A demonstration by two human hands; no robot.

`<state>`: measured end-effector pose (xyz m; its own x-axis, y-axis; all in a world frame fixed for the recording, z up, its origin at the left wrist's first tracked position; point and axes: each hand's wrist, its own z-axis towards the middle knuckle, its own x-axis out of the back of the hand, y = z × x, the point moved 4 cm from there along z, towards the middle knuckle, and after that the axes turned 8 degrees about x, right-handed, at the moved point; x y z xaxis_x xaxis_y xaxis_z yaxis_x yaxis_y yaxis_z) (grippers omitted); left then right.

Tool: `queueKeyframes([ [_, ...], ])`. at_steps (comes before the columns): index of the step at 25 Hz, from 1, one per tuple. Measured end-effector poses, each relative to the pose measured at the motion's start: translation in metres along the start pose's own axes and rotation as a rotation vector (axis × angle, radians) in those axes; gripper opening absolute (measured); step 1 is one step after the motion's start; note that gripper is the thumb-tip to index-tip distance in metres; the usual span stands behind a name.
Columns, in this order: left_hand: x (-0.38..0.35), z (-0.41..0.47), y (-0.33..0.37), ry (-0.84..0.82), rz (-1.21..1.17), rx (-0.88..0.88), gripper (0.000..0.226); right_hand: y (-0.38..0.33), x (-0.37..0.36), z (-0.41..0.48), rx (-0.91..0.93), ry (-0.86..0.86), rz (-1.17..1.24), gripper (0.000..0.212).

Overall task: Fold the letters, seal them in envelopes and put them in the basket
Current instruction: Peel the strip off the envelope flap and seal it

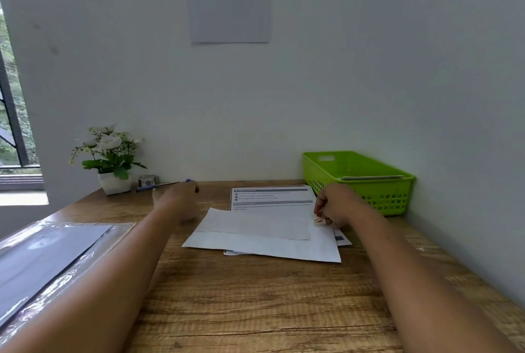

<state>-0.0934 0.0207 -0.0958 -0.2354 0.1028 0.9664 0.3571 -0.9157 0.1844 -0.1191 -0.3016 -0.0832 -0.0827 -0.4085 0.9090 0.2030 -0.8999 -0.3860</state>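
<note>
Your right hand [335,205] is pinching a small reddish sticker [319,220] at the envelope [264,236] edge, likely for sealing; left hand [177,199], can't tell its grip.

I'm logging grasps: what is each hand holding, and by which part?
The right hand pinches a small reddish-white piece, perhaps a stamp, by its upper edge. The left hand appears to hold nothing.
</note>
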Motion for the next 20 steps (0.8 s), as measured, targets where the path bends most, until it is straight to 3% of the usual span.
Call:
queueKeyframes([
  [3, 0.013, -0.014, 0.046, 0.131, 0.106, -0.263, 0.045, 0.003, 0.003, 0.001, -0.030, -0.003, 0.030, 0.023],
  [6, 0.008, -0.055, 0.117, -0.073, -0.155, -0.681, 0.038, 0.003, 0.003, -0.001, -0.046, -0.020, 0.053, 0.026],
  [8, -0.007, -0.085, 0.150, -0.218, -0.191, -0.812, 0.044, 0.003, 0.002, -0.003, -0.056, -0.026, 0.068, 0.027],
  [14, -0.033, -0.097, 0.156, -0.278, -0.330, -0.780, 0.047, 0.002, -0.003, -0.005, -0.074, -0.129, 0.100, 0.022],
  [20, -0.035, -0.103, 0.156, -0.274, -0.318, -0.735, 0.044, -0.002, -0.006, -0.003, -0.028, -0.069, 0.021, 0.013],
])
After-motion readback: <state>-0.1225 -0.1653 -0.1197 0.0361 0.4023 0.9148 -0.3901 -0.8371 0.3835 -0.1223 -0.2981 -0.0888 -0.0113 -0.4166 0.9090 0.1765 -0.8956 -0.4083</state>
